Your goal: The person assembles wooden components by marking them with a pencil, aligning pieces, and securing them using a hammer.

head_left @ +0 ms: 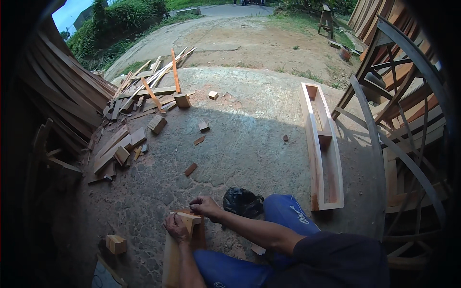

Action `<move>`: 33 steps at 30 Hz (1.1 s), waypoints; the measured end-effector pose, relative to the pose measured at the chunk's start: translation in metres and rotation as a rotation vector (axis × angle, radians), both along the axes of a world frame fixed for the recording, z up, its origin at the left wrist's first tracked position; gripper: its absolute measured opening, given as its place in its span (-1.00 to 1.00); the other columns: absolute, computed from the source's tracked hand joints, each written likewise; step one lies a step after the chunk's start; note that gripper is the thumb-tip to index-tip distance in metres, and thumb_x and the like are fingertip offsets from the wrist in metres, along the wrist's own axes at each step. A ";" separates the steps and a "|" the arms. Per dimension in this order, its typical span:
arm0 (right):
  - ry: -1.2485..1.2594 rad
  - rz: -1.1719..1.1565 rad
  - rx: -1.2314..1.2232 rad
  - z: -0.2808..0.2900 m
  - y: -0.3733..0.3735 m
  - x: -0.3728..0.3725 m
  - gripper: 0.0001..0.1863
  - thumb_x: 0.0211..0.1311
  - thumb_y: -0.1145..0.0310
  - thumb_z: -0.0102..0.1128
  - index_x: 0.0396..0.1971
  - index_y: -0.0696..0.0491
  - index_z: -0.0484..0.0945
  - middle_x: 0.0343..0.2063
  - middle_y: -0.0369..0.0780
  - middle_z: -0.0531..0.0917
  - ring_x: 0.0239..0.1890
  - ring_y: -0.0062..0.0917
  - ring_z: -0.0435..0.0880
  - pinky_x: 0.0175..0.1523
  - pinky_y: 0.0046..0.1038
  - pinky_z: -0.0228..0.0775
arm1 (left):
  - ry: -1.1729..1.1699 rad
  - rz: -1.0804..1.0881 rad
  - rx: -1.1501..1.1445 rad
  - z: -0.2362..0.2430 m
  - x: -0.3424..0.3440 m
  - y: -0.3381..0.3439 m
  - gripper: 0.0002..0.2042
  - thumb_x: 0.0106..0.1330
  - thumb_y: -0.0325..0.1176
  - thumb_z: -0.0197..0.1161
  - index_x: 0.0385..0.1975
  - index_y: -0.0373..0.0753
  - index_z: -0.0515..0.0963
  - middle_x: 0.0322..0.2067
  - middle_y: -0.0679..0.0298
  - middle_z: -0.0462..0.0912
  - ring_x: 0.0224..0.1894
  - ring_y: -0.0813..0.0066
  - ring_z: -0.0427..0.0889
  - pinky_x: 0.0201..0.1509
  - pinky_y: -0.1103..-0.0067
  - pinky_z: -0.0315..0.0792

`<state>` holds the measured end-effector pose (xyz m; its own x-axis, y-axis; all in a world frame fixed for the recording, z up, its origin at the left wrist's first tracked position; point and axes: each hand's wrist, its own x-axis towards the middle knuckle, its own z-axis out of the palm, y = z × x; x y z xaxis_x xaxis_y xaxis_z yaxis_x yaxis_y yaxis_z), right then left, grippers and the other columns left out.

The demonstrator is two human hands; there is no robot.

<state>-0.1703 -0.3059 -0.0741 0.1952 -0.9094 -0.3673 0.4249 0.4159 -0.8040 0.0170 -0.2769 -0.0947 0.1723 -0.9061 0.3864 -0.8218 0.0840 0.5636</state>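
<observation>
A pale wooden box frame [171, 259] stands close against my bent legs at the bottom of the view. Curled over the left side of its far end is my left hand [178, 229], gripping the wood. My right hand [205, 207] reaches across to the far right corner of that end, fingers pinched together just above the board. Whatever sits between those fingertips is too small to make out. Just beyond my right forearm lies a crumpled black plastic bag [241, 201] on the ground.
To the right lies a long, divided wooden frame [314, 158], beside curved metal framework [370, 115]. Scrap wood [120, 146] is heaped at the left, with loose blocks [204, 126] nearer the middle. A small wooden block [115, 244] sits at lower left. Planks [62, 86] lean along the left wall.
</observation>
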 end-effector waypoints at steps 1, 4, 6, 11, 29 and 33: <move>0.043 0.091 -0.025 -0.007 -0.004 0.016 -0.79 0.30 0.39 0.27 -0.15 0.19 0.63 -0.36 -0.22 0.69 -0.33 -0.58 0.69 -0.25 -0.51 0.55 | 0.063 -0.002 -0.017 -0.005 0.002 -0.002 -0.75 0.38 -0.27 0.12 -0.20 -0.30 0.64 -0.18 0.08 0.64 -0.04 0.06 0.53 0.15 0.23 0.36; 0.229 0.217 -0.091 -0.018 -0.009 0.049 -0.74 0.19 0.35 0.31 -0.17 0.16 0.66 -0.33 -0.19 0.72 -0.27 -0.54 0.71 -0.15 -0.47 0.56 | 0.270 0.015 0.007 -0.015 0.008 -0.004 -0.75 0.35 -0.27 0.14 -0.20 -0.29 0.66 -0.21 0.07 0.66 -0.06 0.06 0.53 0.11 0.26 0.39; 0.355 0.229 -0.128 0.001 -0.008 0.070 -0.72 0.14 0.31 0.33 -0.19 0.15 0.68 -0.31 -0.18 0.73 -0.27 -0.53 0.71 -0.12 -0.45 0.55 | 0.334 0.046 -0.004 -0.021 0.032 -0.002 -0.77 0.33 -0.28 0.15 -0.22 -0.27 0.67 -0.24 0.07 0.67 -0.09 0.07 0.54 0.05 0.27 0.41; 0.466 0.268 -0.175 -0.020 -0.022 0.057 -0.62 0.11 0.25 0.32 -0.11 0.17 0.67 -0.25 -0.12 0.74 -0.18 -0.44 0.71 -0.02 -0.37 0.54 | 0.339 0.009 0.092 -0.007 0.008 -0.003 -0.74 0.40 -0.21 0.15 -0.29 -0.28 0.66 -0.29 0.03 0.64 -0.18 0.16 0.55 -0.02 0.32 0.42; 1.344 0.355 -0.408 -0.103 0.136 -0.059 -0.56 0.05 0.29 0.35 -0.07 0.01 0.42 -0.15 -0.07 0.49 -0.07 -0.10 0.55 -0.01 0.02 0.42 | 0.199 0.230 0.003 -0.015 0.010 -0.011 -0.79 0.48 -0.25 0.12 -0.28 -0.28 0.53 -0.35 0.15 0.62 -0.29 0.31 0.60 -0.15 0.39 0.47; 1.141 0.598 -0.027 -0.111 0.154 -0.089 -0.58 0.16 0.27 0.27 -0.05 0.14 0.41 -0.10 0.11 0.59 -0.06 0.08 0.61 0.04 0.03 0.42 | 0.071 0.290 -0.014 -0.016 0.015 -0.002 -0.76 0.49 -0.21 0.12 -0.31 -0.26 0.53 -0.37 0.15 0.61 -0.29 0.22 0.59 -0.16 0.35 0.46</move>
